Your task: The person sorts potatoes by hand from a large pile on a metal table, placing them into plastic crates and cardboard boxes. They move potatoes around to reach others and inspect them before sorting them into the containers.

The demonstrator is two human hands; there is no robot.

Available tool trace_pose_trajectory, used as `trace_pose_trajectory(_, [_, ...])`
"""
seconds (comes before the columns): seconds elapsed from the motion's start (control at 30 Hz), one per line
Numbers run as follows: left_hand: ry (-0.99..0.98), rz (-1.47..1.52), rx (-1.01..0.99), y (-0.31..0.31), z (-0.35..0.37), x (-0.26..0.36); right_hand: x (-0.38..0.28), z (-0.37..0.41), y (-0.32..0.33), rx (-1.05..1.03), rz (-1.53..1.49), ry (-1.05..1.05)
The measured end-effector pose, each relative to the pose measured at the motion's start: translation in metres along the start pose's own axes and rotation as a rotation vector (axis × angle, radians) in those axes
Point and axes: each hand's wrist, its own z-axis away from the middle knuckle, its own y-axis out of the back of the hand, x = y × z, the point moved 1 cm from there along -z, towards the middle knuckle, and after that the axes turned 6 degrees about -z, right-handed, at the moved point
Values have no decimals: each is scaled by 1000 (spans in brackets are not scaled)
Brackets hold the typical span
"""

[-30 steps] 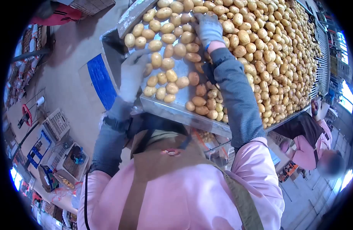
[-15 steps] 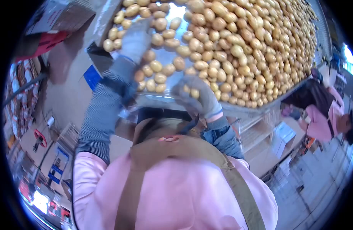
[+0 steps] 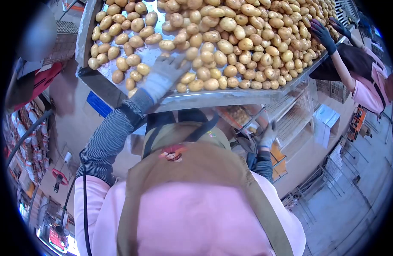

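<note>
My left hand (image 3: 164, 77), in a grey-white glove, lies at the near edge of the metal tray (image 3: 162, 102) with its fingers stretched out. Its fingertips touch the potatoes (image 3: 211, 84) there, and it grips none that I can see. Loose potatoes (image 3: 119, 38) are spread thinly on the tray's left part and heaped thickly to the right. Below the tray's edge, my right hand (image 3: 268, 136), also gloved, hangs with its fingers apart and no potato visible in it. Near it is a container with potatoes (image 3: 239, 114), partly hidden under the tray.
At the right, a co-worker in a pink top (image 3: 367, 81) reaches dark-gloved hands (image 3: 323, 36) to the heap. A rack (image 3: 294, 115) and a white box (image 3: 325, 123) stand below the tray. Filled sacks (image 3: 30, 141) are stacked on the left.
My right hand has dropped from the tray's edge, where it held potatoes, to below it. My left hand has moved nearer the tray's front edge. The co-worker's hands now reach the heap.
</note>
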Motion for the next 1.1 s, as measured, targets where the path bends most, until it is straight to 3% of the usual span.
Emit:
trace_pose_trajectory(0.07, [41,-40,-123,3,-13,4,-145,56,-71,-158,59,401])
trace_pose_trajectory(0.1, [55,-27,-199,11,-24,4,-171,67,-100,-349,53,404])
trace_pose_trajectory(0.13, [70,-14,-271,15,-34,2,-189,71,-139,-401,154,703])
trace_pose_trajectory(0.17, [33,94,-194,3,-34,-8,-222,90,-179,-528,91,633])
trace_pose_trajectory(0.2, [202,331,-88,2,-26,-9,-223,92,-226,-606,147,728])
trace_pose_trajectory(0.23, [369,567,19,4,-13,-8,-230,109,-261,-523,406,988])
trace_pose_trajectory(0.27, [532,801,128,7,-2,-6,-216,118,-296,-617,343,972])
trace_pose_trajectory(0.3, [684,1034,195,13,8,-5,-235,138,-298,-543,420,1160])
trace_pose_trajectory(0.33, [836,1270,257,18,19,-3,-231,143,-303,-661,312,1093])
trace_pose_trajectory(0.4, [724,945,482,26,36,-2,-242,154,-277,-838,-163,824])
trace_pose_trajectory(0.47, [792,1361,408,38,36,44,-264,165,-231,-1045,-377,221])
trace_pose_trajectory(0.5, [463,1044,178,43,45,65,-267,171,-205,-1124,-478,-94])
trace_pose_trajectory(0.53, [143,708,-30,47,52,79,-253,160,-184,-1086,-424,-259])
trace_pose_trajectory(0.57, [151,748,-43,52,54,81,-238,149,-162,-1035,-377,-426])
trace_pose_trajectory(0.63, [163,836,-77,62,57,83,-209,117,-105,-950,-266,-127])
trace_pose_trajectory(0.67, [335,1037,-82,25,61,72,-200,91,-73,-918,-57,27])
trace_pose_trajectory(0.73, [576,974,-165,49,42,54,-155,27,-21,-536,6,-201])
trace_pose_trajectory(0.8, [340,863,-25,44,23,60,-135,-19,-1,60,853,884])
trace_pose_trajectory(0.87, [102,661,94,36,-1,71,-173,-18,-28,-157,564,781])
trace_pose_trajectory(0.93, [14,771,-56,40,-22,91,-224,21,-76,-473,290,620])
trace_pose_trajectory(0.97, [-65,757,-59,32,-22,103,-223,26,-109,-635,294,716])
trace_pose_trajectory(1.03, [-133,674,-163,32,-17,114,-197,32,-184,-611,574,980])
trace_pose_trajectory(1.07, [-59,588,-325,46,-16,113,-205,40,-209,-590,716,872])
trace_pose_trajectory(1.1, [0,680,-180,33,-3,112,-216,39,-219,-590,780,868])
